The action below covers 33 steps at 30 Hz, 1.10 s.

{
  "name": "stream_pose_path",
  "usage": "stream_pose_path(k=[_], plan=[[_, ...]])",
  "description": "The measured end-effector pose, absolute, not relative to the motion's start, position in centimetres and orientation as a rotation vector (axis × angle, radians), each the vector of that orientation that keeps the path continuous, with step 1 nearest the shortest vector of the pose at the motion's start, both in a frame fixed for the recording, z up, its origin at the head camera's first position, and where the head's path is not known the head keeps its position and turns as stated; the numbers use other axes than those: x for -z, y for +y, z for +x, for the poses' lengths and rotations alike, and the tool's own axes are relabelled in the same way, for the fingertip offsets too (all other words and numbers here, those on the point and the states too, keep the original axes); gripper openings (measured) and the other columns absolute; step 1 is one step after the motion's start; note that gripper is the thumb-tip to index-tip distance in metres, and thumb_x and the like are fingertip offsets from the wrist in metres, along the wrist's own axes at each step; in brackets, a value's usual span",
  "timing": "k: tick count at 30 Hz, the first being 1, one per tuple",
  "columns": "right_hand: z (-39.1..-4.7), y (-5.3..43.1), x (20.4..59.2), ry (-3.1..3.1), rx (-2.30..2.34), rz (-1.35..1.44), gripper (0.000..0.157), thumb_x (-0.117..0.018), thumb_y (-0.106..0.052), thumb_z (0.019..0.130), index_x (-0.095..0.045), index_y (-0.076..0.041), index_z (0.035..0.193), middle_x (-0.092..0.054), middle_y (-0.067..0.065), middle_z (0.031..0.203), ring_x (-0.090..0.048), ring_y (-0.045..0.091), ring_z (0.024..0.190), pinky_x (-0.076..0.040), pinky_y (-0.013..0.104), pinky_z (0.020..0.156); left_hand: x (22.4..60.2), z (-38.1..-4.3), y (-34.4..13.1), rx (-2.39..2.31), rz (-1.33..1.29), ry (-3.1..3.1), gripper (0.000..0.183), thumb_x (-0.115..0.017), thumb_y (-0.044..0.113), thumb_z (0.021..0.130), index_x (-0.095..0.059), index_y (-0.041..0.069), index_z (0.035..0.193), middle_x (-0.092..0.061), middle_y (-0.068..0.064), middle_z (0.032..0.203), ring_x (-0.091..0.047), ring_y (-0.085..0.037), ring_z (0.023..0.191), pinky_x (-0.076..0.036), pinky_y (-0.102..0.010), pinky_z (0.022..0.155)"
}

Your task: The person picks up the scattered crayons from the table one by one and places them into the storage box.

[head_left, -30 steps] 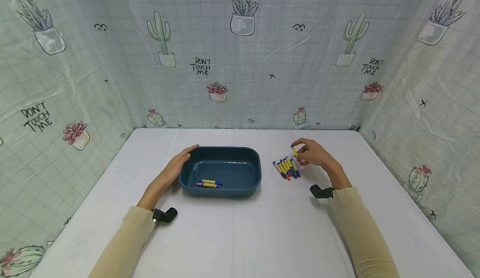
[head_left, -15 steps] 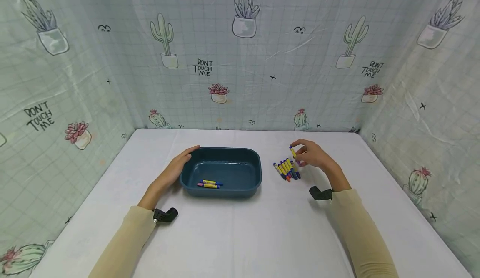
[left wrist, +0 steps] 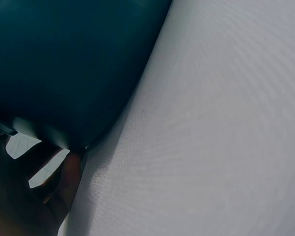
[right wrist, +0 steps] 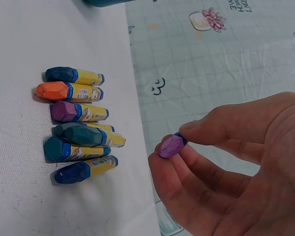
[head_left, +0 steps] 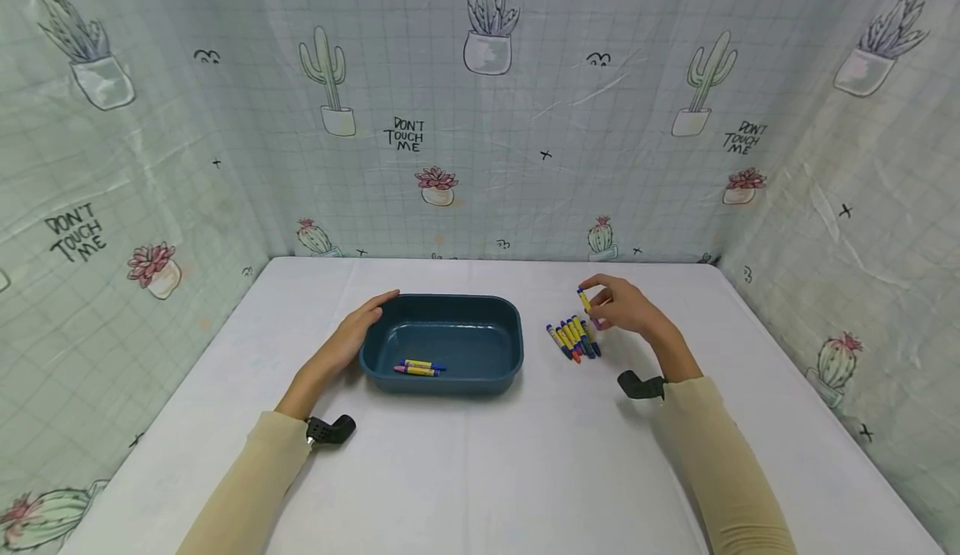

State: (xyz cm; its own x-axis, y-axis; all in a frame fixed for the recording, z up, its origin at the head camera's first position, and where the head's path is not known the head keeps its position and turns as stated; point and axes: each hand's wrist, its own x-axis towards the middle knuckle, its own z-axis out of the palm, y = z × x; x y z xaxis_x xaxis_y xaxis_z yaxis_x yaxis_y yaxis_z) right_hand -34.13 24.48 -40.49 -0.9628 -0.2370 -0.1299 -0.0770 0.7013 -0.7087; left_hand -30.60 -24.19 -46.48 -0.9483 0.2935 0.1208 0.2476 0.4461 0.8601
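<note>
Against the left end of a dark teal tray [head_left: 450, 385] rests my left hand [head_left: 348, 334], its fingers along the outer wall; in the left wrist view, the fingertips [left wrist: 73, 161] touch that wall. Two crayons, one blue [head_left: 422, 364] and one pink [head_left: 417, 370], lie inside the tray. My right hand [head_left: 626, 309] pinches a purple crayon [right wrist: 172, 146] between thumb and fingers, raised over the right side of the table. Just below it, several crayons in yellow wrappers lie side by side, among them an orange one [right wrist: 53, 91] and a dark blue one [right wrist: 71, 173].
The white table [head_left: 465, 472] is bounded at the back and sides by a cloth [head_left: 480, 122] printed with cacti. A black wrist camera [head_left: 332, 429] sits on the left wrist and another black camera [head_left: 641, 384] on the right. The tray stands left of the crayon pile.
My right hand, with the purple crayon pinched in it, has shifted very slightly left. My left hand stays against the tray, and the crayons on the table and in the tray lie as before.
</note>
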Motion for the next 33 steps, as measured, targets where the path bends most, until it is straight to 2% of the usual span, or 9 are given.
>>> stream_pose_path(k=[15, 23, 33], plan=[[-33.9, 24.0, 39.9, 2.713, 1.083, -0.263, 0.053, -0.064, -0.008, 0.097, -0.05, -0.006, 0.149, -0.064, 0.025, 0.122, -0.069, 0.031, 0.1, -0.065, 0.036, 0.08, 46.3, -30.5, -24.2, -1.546, 0.498, 2.639, 0.05, -0.025, 0.025, 0.114, -0.034, 0.019, 0.163, -0.029, -0.011, 0.171, -0.019, -0.039, 0.16, -0.011, -0.068, 0.127], [-33.5, 23.8, 39.7, 2.716, 1.085, -0.286, 0.052, -0.064, -0.007, 0.097, -0.051, -0.006, 0.148, -0.064, 0.025, 0.121, -0.069, 0.031, 0.099, -0.065, 0.043, 0.084, 43.4, -28.7, -23.1, -1.54, 0.49, 2.61, 0.05, -0.027, 0.013, 0.112, -0.034, 0.004, 0.161, -0.028, -0.02, 0.169, -0.018, -0.045, 0.159, -0.011, -0.068, 0.127], [-33.2, 23.4, 39.3, 2.722, 1.09, -0.339, 0.053, -0.063, -0.006, 0.098, -0.051, -0.006, 0.149, -0.064, 0.026, 0.121, -0.07, 0.031, 0.099, -0.065, 0.039, 0.08, 42.8, -28.2, -23.0, -1.548, 0.478, 2.597, 0.049, -0.028, 0.013, 0.112, -0.034, 0.003, 0.161, -0.029, -0.02, 0.169, -0.018, -0.044, 0.159, -0.011, -0.068, 0.127]])
